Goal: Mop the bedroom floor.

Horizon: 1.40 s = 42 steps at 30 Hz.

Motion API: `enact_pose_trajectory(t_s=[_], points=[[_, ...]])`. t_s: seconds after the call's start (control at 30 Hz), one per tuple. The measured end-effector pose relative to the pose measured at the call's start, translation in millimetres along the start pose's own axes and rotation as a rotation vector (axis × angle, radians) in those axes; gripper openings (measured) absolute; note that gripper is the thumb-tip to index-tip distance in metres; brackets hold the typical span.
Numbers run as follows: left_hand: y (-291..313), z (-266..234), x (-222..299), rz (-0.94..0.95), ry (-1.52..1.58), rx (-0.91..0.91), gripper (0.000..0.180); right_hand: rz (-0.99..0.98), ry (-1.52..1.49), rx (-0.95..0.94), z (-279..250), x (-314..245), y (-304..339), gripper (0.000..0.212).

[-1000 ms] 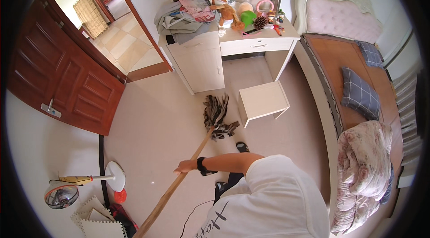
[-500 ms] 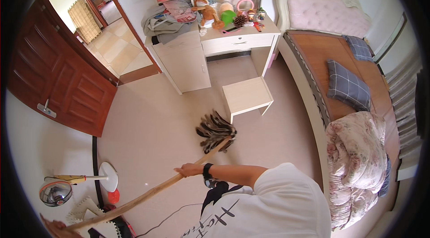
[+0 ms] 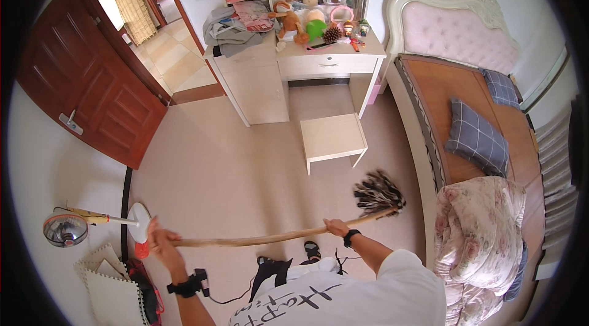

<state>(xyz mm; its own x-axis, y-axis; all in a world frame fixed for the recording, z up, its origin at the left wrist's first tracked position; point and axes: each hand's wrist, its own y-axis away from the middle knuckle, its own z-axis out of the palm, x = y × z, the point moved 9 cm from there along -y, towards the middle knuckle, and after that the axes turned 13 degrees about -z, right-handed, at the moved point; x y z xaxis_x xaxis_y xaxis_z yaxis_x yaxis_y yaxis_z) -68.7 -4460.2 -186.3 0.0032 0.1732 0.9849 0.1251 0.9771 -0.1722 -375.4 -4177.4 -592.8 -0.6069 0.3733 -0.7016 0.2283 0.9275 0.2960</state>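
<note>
A string mop (image 3: 257, 239) with a long wooden handle spans the space before me, almost level from left to right. My left hand (image 3: 164, 245) is closed at the handle's left end. Further along, my right hand (image 3: 335, 226) grips the shaft nearer the mop head. The dark and pale striped strands (image 3: 376, 193) are blurred by motion, between the small stool and the bed's side. A black band with a cable circles my left wrist, and another dark band is on the right one.
A pale wooden stool (image 3: 334, 137) stands before the dressing table (image 3: 331, 63), which is crowded with toys. The bed (image 3: 423, 135) borders the right side. At left are an open red-brown door (image 3: 92, 80), a fan (image 3: 65, 230) and foam mats (image 3: 113, 289). A cable trails near my feet.
The mop head has swung right, from left of the stool's front to beside the bed. My left hand has risen and come inward; my right hand has moved right. The handle now lies flatter.
</note>
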Motion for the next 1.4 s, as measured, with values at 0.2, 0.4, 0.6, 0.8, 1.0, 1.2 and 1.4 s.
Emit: enact_pose_trajectory(t_s=[0.2,0.4,0.6,0.8,1.0,1.2,1.4], points=[[29,61,-15,-0.35,0.387,-0.26,0.022,0.338,-0.268,0.055,5,51,56,0.063],[8,-19,23,-0.242,0.504,-0.22,0.014,0.283,-0.532,0.042,36,-34,35,0.063],[-21,-205,100,0.072,0.415,0.079,0.014,-0.299,-0.658,-0.087,74,-233,-26,0.043],[28,-325,213,0.525,0.122,0.239,0.02,-0.627,-0.513,-0.083,142,-396,-82,0.028],[58,-371,235,0.477,0.573,0.106,0.021,-0.699,-0.459,0.002,213,-477,-140,0.015],[52,-390,182,0.445,0.398,0.393,0.021,-0.671,-0.11,0.323,215,-471,-214,0.011],[-21,-348,118,0.388,0.509,0.155,0.027,-0.439,0.085,0.365,176,-416,-312,0.009]])
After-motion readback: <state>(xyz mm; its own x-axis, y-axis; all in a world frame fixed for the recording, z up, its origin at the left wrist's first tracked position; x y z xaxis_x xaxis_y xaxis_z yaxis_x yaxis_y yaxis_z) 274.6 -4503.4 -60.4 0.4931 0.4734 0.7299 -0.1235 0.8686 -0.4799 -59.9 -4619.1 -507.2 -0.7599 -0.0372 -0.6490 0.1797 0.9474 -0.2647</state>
